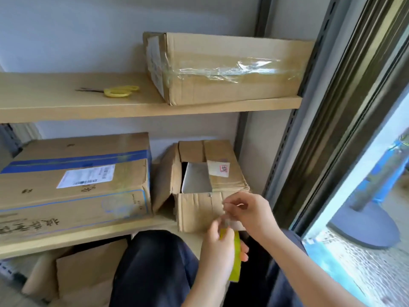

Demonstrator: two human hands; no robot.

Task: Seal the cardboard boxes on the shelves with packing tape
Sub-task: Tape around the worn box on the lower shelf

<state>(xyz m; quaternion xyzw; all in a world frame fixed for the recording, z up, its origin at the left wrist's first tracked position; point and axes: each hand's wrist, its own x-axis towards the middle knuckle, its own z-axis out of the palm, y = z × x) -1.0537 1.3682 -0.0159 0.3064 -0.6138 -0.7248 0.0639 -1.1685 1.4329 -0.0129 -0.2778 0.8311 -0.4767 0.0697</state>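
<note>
The left hand [218, 247] curls round a tape roll [235, 260] with a yellow-green core, held just below the front of the small box [199, 191]. The right hand [250, 210] comes in from the lower right, forearm slanting up, and pinches the clear tape end [228, 214] between thumb and fingertips in front of that box's front face. The small box stands on the lower shelf [66, 238] with its top flaps partly open; a white sticker with a red stamp sits on one flap, too small to read. Left of it lies a big box [73, 178] with a blue stripe, a white barcode label and handwritten marks that I cannot read. Above the small box, on the upper shelf [88, 107], a taped box [223, 67] rests, with yellow scissors [117, 91] to its left.
</note>
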